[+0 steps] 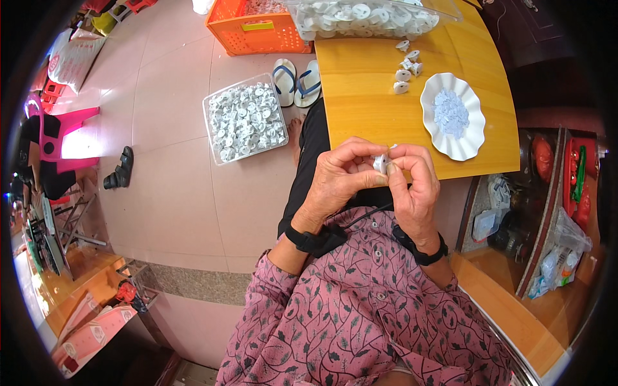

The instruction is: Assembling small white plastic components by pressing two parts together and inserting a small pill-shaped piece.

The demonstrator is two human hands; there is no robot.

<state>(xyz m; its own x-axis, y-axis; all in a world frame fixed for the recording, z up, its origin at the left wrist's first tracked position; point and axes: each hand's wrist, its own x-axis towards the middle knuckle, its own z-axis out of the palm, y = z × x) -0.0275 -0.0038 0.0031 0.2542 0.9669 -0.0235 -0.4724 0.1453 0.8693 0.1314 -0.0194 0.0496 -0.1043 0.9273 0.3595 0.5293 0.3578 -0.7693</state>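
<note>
Pinching one white part [380,164] are the left fingers [367,179] and right fingers [397,185]; a sack [74,56] bears red print.

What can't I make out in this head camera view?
In the head view:
Small white part: partly covered by the left hand.
Whether the right hand pinches anything else: hidden by its fingers.
Pale flakes in the scalloped dish: too small to tell singly.
Orange crate: cut off by the upper edge.
</note>
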